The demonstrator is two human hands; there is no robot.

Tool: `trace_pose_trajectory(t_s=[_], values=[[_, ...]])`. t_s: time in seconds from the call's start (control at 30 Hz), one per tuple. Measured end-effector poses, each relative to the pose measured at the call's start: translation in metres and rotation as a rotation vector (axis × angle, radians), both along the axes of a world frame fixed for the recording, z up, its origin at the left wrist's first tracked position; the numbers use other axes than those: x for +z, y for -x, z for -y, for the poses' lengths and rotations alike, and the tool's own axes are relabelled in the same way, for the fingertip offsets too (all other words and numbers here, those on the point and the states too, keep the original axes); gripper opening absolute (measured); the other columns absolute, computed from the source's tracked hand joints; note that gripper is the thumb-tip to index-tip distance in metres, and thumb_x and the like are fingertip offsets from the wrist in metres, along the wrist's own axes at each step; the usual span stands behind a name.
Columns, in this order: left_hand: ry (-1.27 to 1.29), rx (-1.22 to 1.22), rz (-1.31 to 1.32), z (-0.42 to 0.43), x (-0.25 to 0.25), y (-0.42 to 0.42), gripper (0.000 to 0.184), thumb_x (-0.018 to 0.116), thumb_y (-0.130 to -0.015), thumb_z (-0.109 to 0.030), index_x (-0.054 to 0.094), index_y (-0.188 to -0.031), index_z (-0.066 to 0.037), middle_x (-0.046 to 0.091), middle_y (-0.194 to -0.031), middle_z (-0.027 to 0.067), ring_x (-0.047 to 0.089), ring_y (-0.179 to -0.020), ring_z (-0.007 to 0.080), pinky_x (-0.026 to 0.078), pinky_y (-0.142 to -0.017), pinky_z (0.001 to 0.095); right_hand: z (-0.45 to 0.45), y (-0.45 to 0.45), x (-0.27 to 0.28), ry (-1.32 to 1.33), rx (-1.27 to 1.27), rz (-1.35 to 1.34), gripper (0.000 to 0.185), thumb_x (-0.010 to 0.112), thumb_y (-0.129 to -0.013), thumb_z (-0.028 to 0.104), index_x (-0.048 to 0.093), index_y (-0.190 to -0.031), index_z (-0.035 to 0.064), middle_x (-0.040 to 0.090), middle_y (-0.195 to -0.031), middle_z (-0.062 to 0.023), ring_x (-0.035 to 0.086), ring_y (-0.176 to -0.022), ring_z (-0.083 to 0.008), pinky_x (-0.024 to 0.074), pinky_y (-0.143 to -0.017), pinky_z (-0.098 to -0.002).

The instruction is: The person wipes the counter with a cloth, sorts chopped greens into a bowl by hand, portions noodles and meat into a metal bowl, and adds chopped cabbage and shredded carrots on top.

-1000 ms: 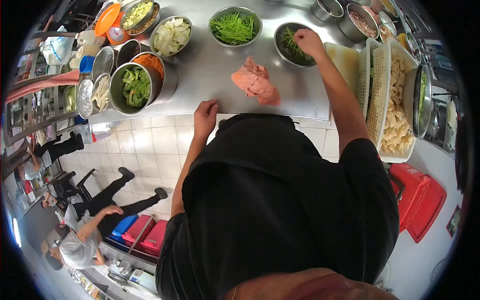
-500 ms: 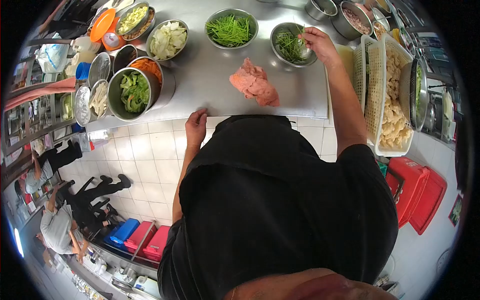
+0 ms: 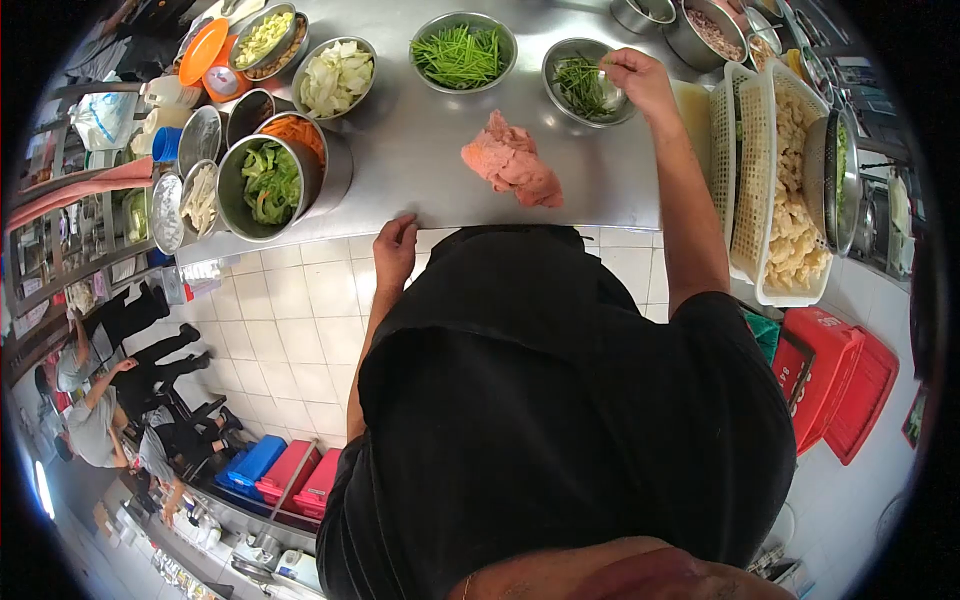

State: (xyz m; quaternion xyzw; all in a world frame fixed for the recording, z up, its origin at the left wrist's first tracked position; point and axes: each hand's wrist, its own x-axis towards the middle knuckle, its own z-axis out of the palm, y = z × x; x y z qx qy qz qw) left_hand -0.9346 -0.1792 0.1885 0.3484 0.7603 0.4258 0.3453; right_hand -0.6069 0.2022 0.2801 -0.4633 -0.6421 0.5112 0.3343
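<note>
the right hand (image 3: 645, 84) is over the near-right rim of a metal bowl (image 3: 551, 101), fingers closed in a pinch above the dark green stems (image 3: 574, 84) inside; whether a stem is caught in them, i cannot tell. the left hand (image 3: 395, 252) is down by the front edge of the desk (image 3: 400, 160), fingers loosely curled, nothing seen in them, though how tightly they close i can't tell. a crumpled pink cloth (image 3: 512, 160) lies on the desk between the hands, touched by neither. over to the left of the dark stems, well apart, a second bowl (image 3: 413, 68) holds brighter green lengths (image 3: 458, 55), and on the other side stands a pale basket (image 3: 748, 205). so the step in hand looks like picking at the dark stems, one hand working alone. the next move, i'd judge, calls for a light, narrow pinch and a wrist kept clear of the rim.
</note>
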Motion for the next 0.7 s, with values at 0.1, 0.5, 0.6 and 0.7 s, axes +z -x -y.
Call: trace_pose_trajectory(t_s=[0.1,0.5,0.6,0.7], values=[[-0.003,0.005,0.021,0.001,0.0,0.0,0.021,0.063,-0.087,-0.008,0.068,-0.106,-0.001,0.068,-0.09,0.0085,0.064,-0.081,0.0147,0.051,-0.074,0.0269,0.008,0.004,0.027,0.064,-0.016,-0.124,0.01,0.066,-0.086,0.008,0.068,-0.094,0.0008,0.066,-0.083,-0.0004,0.056,-0.07,-0.0063,0.0442,-0.064,-0.0206],[-0.014,0.007,-0.001,0.004,-0.01,0.002,0.022,0.063,-0.088,-0.01,0.067,-0.107,-0.001,0.069,-0.093,0.0098,0.065,-0.081,0.0172,0.051,-0.075,0.0286,-0.012,-0.008,-0.022,0.411,-0.15,-0.417,0.009,0.068,-0.087,0.01,0.066,-0.093,0.0033,0.065,-0.08,-0.0042,0.063,-0.07,-0.0142,0.0512,-0.062,-0.0247],[-0.009,0.011,0.006,0.005,-0.011,0.0,0.022,0.063,-0.087,-0.01,0.067,-0.107,-0.001,0.069,-0.093,0.01,0.064,-0.08,0.0167,0.051,-0.075,0.0283,-0.014,-0.007,-0.017,0.441,-0.154,-0.453,0.008,0.066,-0.089,0.01,0.064,-0.094,0.0042,0.067,-0.084,-0.0063,0.066,-0.076,-0.0163,0.0534,-0.067,-0.0262],[-0.019,0.01,0.017,0.006,-0.012,0.001,0.022,0.064,-0.087,-0.009,0.067,-0.107,-0.001,0.069,-0.093,0.0101,0.064,-0.079,0.0158,0.051,-0.075,0.0277,-0.013,-0.005,-0.013,0.423,-0.142,-0.5,0.006,0.065,-0.089,0.01,0.063,-0.092,0.0047,0.066,-0.083,-0.0063,0.066,-0.076,-0.0166,0.0533,-0.067,-0.0266]])
